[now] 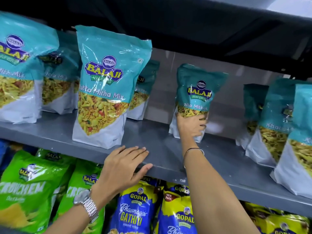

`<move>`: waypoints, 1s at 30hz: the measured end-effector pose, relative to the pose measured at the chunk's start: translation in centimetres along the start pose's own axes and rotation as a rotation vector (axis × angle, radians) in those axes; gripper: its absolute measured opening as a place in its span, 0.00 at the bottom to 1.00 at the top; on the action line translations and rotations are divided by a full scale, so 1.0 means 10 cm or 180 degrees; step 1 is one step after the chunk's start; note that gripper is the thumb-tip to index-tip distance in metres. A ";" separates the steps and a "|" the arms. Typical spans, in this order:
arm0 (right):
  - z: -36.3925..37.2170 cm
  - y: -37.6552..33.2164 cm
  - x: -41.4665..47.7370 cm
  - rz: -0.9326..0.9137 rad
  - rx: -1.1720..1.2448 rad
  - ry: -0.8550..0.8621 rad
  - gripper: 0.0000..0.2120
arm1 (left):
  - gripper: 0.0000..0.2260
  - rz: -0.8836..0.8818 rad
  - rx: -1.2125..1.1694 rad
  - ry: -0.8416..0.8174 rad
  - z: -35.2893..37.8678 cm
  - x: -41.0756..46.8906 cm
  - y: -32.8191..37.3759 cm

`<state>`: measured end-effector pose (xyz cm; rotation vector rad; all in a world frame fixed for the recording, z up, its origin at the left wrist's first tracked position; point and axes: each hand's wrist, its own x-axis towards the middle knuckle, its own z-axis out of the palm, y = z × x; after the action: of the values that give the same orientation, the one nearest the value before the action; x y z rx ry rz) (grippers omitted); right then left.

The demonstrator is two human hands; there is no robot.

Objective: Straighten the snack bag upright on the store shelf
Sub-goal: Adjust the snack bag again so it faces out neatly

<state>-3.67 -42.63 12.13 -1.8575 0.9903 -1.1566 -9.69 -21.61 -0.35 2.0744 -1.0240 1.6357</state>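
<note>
A teal and white Balaji snack bag [197, 92] stands deep on the grey shelf [168, 154], nearly upright with a slight lean to the right. My right hand [192, 126] reaches in and grips the bag's lower front, fingers wrapped around its right side. My left hand [125, 164] lies flat on the shelf's front edge, fingers spread, holding nothing. A silver watch sits on that wrist.
A larger bag of the same kind [104, 88] stands at the shelf front to the left, with more bags [22, 68] behind and beside it. Several more stand at the right [276, 122]. Green bags [28, 191] and blue-yellow Gopal bags [135, 208] fill the shelf below.
</note>
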 end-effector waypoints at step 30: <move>-0.49 0.01 -0.59 -0.0155 -0.0265 0.0230 0.53 | 0.21 -0.0055 -0.0121 -0.0160 -0.05 0.01 0.01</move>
<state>-9.96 -38.36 11.54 -1.9265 1.0532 -1.2358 -10.08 -21.38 -0.07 2.1036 -1.0422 1.5510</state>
